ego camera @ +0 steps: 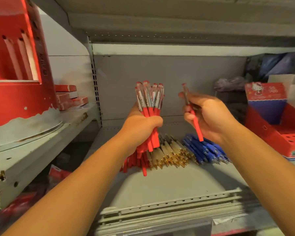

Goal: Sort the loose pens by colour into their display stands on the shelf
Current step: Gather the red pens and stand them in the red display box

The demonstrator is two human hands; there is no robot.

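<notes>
1 head-worn wide view looks forward and down, close over the shelf (pixel 160 184).

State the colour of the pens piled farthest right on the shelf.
Blue plastic pens, seen in the head view.

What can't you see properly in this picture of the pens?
Head view:
- Pile of red plastic pens on the grey metal shelf: partly hidden by the left hand and its bundle of red pens.
- Print on that bundle's clear caps: too small to read.
- Single red pen: middle covered by the right hand.
- Tall red cardboard stand: cut off by the left edge.
- Low red cardboard stand: cut off by the right edge.
</notes>
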